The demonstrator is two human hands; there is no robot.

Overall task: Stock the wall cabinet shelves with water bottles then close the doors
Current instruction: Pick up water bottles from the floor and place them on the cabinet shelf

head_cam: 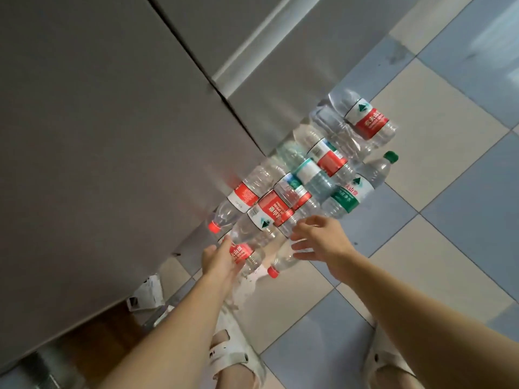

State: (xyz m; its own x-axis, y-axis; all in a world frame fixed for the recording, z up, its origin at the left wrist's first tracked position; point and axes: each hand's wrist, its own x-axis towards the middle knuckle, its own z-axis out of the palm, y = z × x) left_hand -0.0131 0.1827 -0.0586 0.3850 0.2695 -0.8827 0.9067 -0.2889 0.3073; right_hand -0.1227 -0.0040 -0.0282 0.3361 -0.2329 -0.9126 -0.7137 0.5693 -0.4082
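Note:
Several clear plastic water bottles lie in a row on the tiled floor along a grey cabinet front (98,122). Most carry red labels; one with a green label and green cap (356,189) lies at the right of the pile. My left hand (219,258) is wrapped around a red-labelled bottle (247,255) at the near end of the row. My right hand (320,240) hovers open, fingers spread, over a red-capped bottle (283,262) and close to another red-labelled bottle (283,209).
The grey cabinet doors fill the left half of the view, with a dark seam (193,63) between them. A steel kick strip runs along the base. Blue and cream floor tiles (449,220) lie to the right. My feet in white sandals (236,357) stand below.

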